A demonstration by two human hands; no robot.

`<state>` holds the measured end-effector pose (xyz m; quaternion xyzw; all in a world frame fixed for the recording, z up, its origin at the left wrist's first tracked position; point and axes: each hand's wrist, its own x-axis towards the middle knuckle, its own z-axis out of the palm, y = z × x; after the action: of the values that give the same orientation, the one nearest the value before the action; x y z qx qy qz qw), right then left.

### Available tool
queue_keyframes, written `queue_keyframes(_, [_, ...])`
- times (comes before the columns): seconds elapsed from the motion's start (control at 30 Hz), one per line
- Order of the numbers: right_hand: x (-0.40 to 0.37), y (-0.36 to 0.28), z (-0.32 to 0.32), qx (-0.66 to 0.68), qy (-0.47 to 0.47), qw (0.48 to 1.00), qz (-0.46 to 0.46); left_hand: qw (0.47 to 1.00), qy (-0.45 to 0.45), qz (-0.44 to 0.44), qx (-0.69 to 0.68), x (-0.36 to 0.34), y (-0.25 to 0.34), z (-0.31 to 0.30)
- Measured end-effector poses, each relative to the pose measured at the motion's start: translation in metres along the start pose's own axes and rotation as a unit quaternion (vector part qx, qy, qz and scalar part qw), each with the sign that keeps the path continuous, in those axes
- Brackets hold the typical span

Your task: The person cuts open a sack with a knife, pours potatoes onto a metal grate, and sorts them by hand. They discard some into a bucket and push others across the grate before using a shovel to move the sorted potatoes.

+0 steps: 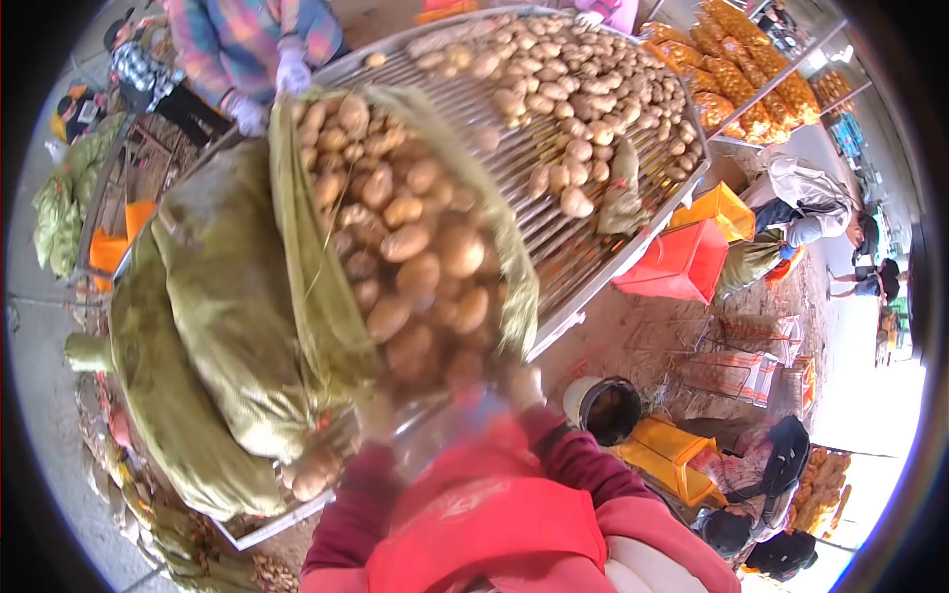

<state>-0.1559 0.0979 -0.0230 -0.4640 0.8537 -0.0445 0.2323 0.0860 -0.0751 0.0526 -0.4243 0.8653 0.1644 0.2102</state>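
A green woven sack (pixel 301 296) lies open on the slatted table, full of potatoes (pixel 405 242). Its two edges run down into my hands at the near end. My left hand (pixel 374 415), blurred, is closed at the left edge of the sack's opening. At the right edge, my right hand (pixel 524 385) is closed on the cloth, also smeared by motion. Potatoes between my hands are blurred. Across the table, another person's gloved hands (pixel 292 71) are at the sack's far end.
Loose potatoes (pixel 554 69) spread over the slatted metal table (pixel 554 237). More full green sacks (pixel 222 296) lie at left. On the right are a red crate (pixel 677 262), a bucket (pixel 605 410) and a yellow crate (pixel 672 457). Several people work around, with orange net bags (pixel 741 59) stacked behind.
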Motion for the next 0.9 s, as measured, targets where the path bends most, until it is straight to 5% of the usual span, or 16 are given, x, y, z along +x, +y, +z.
queue_keyframes(0.03, [-0.001, 0.0, -0.001, -0.075, -0.003, 0.997, -0.007, 0.994, -0.079, -0.005, 0.075, -0.002, -0.001, -0.01])
queue_keyframes(0.1, [-0.002, 0.003, -0.006, -0.017, 0.017, 0.999, -0.042, 0.956, -0.095, 0.059, 0.271, -0.001, -0.06, 0.079])
queue_keyframes(0.17, [0.0, 0.007, -0.014, 0.021, 0.01, 0.998, -0.061, 0.959, -0.262, -0.022, 0.108, 0.008, -0.013, -0.005])
queue_keyframes(0.23, [0.003, 0.006, -0.018, 0.054, -0.003, 0.997, -0.049, 0.978, -0.169, 0.019, 0.121, 0.001, -0.021, 0.004])
queue_keyframes(0.47, [0.003, 0.0, -0.057, 0.092, -0.099, 0.986, -0.1, 0.957, -0.219, 0.077, 0.176, 0.023, -0.04, 0.019])
queue_keyframes(0.53, [0.005, 0.006, -0.042, 0.093, -0.09, 0.987, -0.096, 0.946, -0.176, 0.149, 0.228, 0.021, -0.039, -0.001])
queue_keyframes(0.67, [0.002, -0.004, -0.066, 0.038, -0.141, 0.986, -0.082, 0.954, -0.208, 0.127, 0.176, 0.006, -0.013, -0.063])
queue_keyframes(0.73, [-0.001, 0.023, -0.029, -0.042, -0.046, 0.981, -0.182, 0.939, -0.209, 0.18, 0.206, 0.009, -0.014, -0.067])
queue_keyframes(0.77, [-0.001, 0.019, -0.015, 0.185, -0.08, 0.976, -0.085, 0.945, -0.195, 0.179, 0.192, 0.011, -0.012, -0.073])
queue_keyframes(0.8, [-0.001, 0.016, 0.001, 0.542, -0.066, 0.837, 0.028, 0.95, -0.18, 0.176, 0.182, 0.012, -0.009, -0.079])
queue_keyframes(0.83, [-0.001, 0.013, 0.016, 0.727, -0.001, 0.679, 0.104, 0.956, -0.166, 0.174, 0.17, 0.014, -0.006, -0.087])
queue_keyframes(0.9, [0.004, -0.003, -0.062, 0.76, -0.039, 0.623, 0.179, 0.967, -0.132, 0.168, 0.141, 0.016, 0.001, -0.107])
